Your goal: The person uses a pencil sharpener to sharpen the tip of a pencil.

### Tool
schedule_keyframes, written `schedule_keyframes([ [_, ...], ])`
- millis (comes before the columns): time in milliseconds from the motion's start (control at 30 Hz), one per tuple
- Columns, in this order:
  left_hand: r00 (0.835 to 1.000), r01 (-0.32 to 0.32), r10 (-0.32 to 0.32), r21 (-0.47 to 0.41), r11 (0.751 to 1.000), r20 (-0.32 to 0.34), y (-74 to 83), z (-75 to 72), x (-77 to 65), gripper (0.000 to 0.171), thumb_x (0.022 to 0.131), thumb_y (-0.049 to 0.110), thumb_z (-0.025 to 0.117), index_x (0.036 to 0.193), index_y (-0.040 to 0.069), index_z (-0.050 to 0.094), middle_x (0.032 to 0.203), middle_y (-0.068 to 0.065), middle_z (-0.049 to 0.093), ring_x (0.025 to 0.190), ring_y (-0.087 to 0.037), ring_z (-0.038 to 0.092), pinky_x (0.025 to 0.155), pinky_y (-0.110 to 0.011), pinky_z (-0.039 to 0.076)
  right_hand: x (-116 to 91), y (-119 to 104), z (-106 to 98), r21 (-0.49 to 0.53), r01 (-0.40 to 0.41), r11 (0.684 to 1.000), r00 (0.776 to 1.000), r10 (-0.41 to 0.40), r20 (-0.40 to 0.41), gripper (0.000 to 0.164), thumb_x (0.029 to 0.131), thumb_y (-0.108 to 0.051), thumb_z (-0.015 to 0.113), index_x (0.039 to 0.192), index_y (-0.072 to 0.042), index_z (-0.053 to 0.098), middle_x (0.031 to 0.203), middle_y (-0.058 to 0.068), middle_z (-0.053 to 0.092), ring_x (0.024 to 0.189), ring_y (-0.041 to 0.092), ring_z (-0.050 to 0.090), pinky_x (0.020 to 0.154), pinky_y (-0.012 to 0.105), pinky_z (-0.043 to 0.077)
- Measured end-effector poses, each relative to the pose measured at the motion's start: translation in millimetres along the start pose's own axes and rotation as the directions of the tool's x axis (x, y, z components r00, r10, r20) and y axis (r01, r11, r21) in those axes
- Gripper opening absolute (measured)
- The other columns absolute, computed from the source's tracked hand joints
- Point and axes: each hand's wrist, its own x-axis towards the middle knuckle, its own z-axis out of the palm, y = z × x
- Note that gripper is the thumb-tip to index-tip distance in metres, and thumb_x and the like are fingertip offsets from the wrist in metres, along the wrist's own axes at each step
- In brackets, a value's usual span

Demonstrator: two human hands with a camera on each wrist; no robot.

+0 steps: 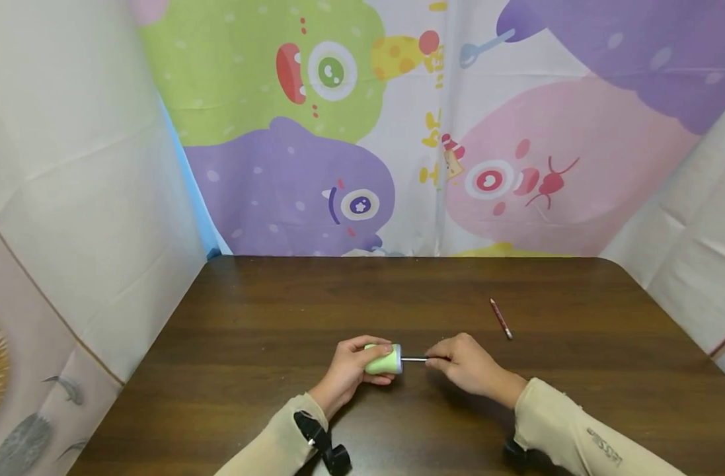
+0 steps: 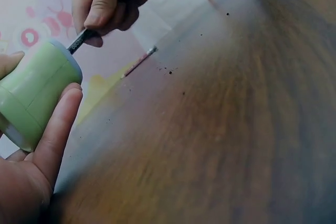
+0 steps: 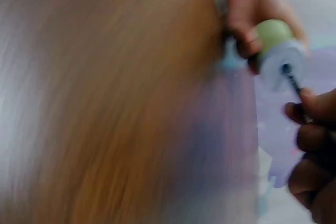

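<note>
My left hand (image 1: 349, 370) grips a light green pencil sharpener (image 1: 381, 359) with a pale blue end, held low over the table. That end faces right, toward my right hand (image 1: 466, 365). Between thumb and fingers the right hand pinches a thin dark pencil (image 1: 414, 359). In the right wrist view the pencil (image 3: 293, 82) runs into the round hole in the sharpener's pale end (image 3: 275, 59); its tip is hidden inside. From the left wrist, the green body (image 2: 39, 95) appears tilted, with the left fingers along its underside.
A dark red pencil (image 1: 501, 318) lies on the brown wooden table (image 1: 279, 304), beyond my right hand. Behind the table hangs a cloth printed with cartoon monsters (image 1: 291, 178). Pale cloth sheets (image 1: 88, 165) close off the sides. Black straps with cameras (image 1: 323, 443) sit at both wrists.
</note>
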Motion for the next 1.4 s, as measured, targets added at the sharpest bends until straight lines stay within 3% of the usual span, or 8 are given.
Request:
schedule_keyframes([
  [100,1.0,-0.012,0.012,0.014,1.0,0.006,1.1,1.1,0.0,0.024,0.087,0.004,0.071,0.105,-0.012,0.069,0.091,-0.016,0.068,0.06,-0.027,0.07,0.054,-0.033,0.062,4.3,-1.6,-2.4,0.309,-0.31,0.899,0.95,0.282,0.134,0.012,0.087,-0.002,0.066,0.084,0.007,0.074,0.069,0.0,0.067,0.059,0.004,0.055,0.048,0.022,0.048],
  [300,1.0,-0.009,0.008,0.052,0.999,0.019,2.6,-1.4,-1.0,0.033,0.086,0.003,0.072,0.11,-0.019,0.063,0.091,-0.016,0.068,0.059,-0.025,0.069,0.053,-0.034,0.062,11.0,0.4,-4.5,0.626,-0.697,0.351,0.712,0.445,0.543,0.024,0.094,-0.006,0.051,0.074,0.004,0.059,0.049,-0.008,0.03,0.043,0.003,0.022,0.04,0.017,0.017],
  [567,1.0,0.019,-0.019,0.03,0.999,-0.003,5.3,-3.3,-0.2,0.021,0.088,0.007,0.071,0.104,-0.007,0.071,0.082,-0.017,0.066,0.058,-0.025,0.069,0.054,-0.032,0.062,17.4,-9.5,-12.3,0.062,-0.088,0.994,0.972,0.072,0.224,0.011,0.097,-0.012,0.064,0.092,-0.003,0.068,0.074,-0.004,0.063,0.061,0.002,0.052,0.05,0.019,0.048],
  [800,1.0,-0.001,0.001,-0.026,1.0,-0.024,10.4,0.7,1.1,0.013,0.09,0.005,0.068,0.101,-0.001,0.072,0.082,-0.015,0.065,0.059,-0.025,0.069,0.056,-0.033,0.063,17.9,-1.6,3.7,-0.43,0.379,0.82,0.887,-0.454,-0.085,0.025,0.103,-0.021,0.056,0.086,-0.005,0.065,0.073,-0.002,0.052,0.059,0.007,0.048,0.048,0.016,0.045],
  [1033,0.995,-0.082,0.082,0.008,0.997,-0.055,17.3,7.1,-0.9,0.02,0.089,0.003,0.07,0.105,-0.009,0.069,0.091,-0.016,0.063,0.062,-0.026,0.069,0.058,-0.036,0.063,24.5,-8.8,11.8,0.088,-0.019,0.996,0.988,0.032,-0.149,0.011,0.091,-0.004,0.069,0.081,0.0,0.071,0.068,-0.002,0.059,0.059,0.004,0.045,0.048,0.019,0.041],
  [1133,0.995,-0.086,0.089,0.06,0.995,-0.048,18.4,9.5,-3.4,0.028,0.088,0.002,0.071,0.109,-0.015,0.065,0.089,-0.014,0.064,0.061,-0.025,0.069,0.057,-0.035,0.063,27.2,-12.0,7.4,0.477,-0.357,0.803,0.929,0.357,0.095,0.022,0.093,-0.006,0.063,0.074,0.003,0.066,0.057,-0.004,0.047,0.051,0.005,0.036,0.042,0.02,0.031],
  [1300,0.993,-0.116,0.12,0.161,0.98,-0.014,19.9,13.1,-5.8,0.029,0.085,0.001,0.075,0.106,-0.016,0.066,0.084,-0.011,0.067,0.06,-0.021,0.067,0.053,-0.034,0.062,29.0,-3.5,0.8,0.683,-0.706,0.187,0.69,0.402,0.602,0.034,0.098,-0.009,0.044,0.065,-0.007,0.051,0.05,-0.01,0.026,0.042,0.001,0.022,0.043,0.016,0.013],
  [1400,0.992,-0.125,0.123,0.18,0.976,0.022,20.1,15.2,-6.7,0.029,0.083,0.002,0.076,0.105,-0.017,0.067,0.084,-0.01,0.069,0.062,-0.019,0.067,0.052,-0.034,0.062,27.3,1.5,-1.9,0.621,-0.776,0.11,0.618,0.329,0.714,0.036,0.1,-0.011,0.037,0.065,-0.011,0.048,0.049,-0.011,0.025,0.041,0.0,0.022,0.043,0.016,0.01],
])
